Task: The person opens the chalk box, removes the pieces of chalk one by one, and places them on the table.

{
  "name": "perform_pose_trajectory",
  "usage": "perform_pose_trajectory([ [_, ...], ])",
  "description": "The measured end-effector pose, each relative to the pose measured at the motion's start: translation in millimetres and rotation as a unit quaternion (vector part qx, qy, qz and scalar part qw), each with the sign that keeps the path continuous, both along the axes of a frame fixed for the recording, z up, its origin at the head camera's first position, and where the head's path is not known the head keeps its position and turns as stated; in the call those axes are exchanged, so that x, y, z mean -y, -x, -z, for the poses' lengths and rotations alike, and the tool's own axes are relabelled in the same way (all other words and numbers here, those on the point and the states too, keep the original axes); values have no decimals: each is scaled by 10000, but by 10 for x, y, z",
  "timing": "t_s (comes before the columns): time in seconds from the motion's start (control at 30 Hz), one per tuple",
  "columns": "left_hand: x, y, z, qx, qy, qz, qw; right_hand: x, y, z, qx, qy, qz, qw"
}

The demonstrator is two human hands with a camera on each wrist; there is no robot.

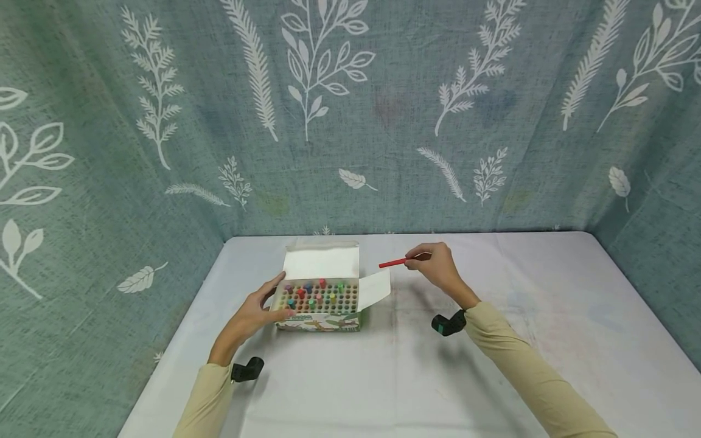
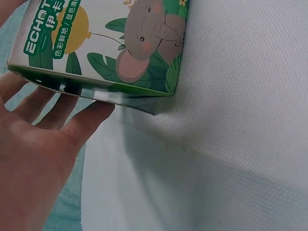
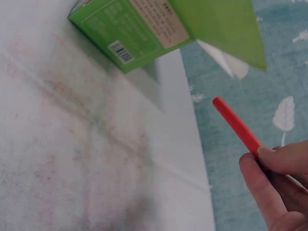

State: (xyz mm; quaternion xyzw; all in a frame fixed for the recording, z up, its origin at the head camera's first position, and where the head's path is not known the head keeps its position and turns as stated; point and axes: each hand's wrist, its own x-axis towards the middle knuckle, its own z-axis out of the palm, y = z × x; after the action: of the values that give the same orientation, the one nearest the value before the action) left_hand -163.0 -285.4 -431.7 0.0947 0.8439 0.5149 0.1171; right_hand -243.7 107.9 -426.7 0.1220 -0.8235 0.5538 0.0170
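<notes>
An open cardboard box (image 1: pixel 319 322) with a holed tray stands on the left of the table. Several coloured sticks (image 1: pixel 323 284) poke up from the holes. My left hand (image 1: pixel 253 313) grips the box's left end, thumb at the front corner and fingers toward the back. In the left wrist view, its fingers (image 2: pixel 91 122) touch a flap beside the printed box (image 2: pixel 134 43). My right hand (image 1: pixel 436 266) pinches a slim red crayon-like stick (image 1: pixel 392 263) in the air, right of the box. Its free end points at the box in the right wrist view, the rear end hidden in the hand.
The white lid (image 1: pixel 322 261) stands raised at the back, and a side flap (image 1: pixel 375 288) sticks out to the right. A white cloth (image 1: pixel 350 389) covers the table. Behind it hangs a green leaf-print curtain (image 1: pixel 394 170).
</notes>
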Motion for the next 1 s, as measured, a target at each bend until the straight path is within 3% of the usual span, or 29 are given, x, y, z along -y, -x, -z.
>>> perform_pose_trajectory([
  [0.43,-5,10,12,15,74,-31,10000,-31,73,236,833,552,263,9947],
  [0.9,14,-10,33,-2,-79,15,10000,-35,153,478,1041,582,416,9920],
  [1.0,12,-8,31,-41,-63,22,10000,-26,175,521,966,384,533,9931],
])
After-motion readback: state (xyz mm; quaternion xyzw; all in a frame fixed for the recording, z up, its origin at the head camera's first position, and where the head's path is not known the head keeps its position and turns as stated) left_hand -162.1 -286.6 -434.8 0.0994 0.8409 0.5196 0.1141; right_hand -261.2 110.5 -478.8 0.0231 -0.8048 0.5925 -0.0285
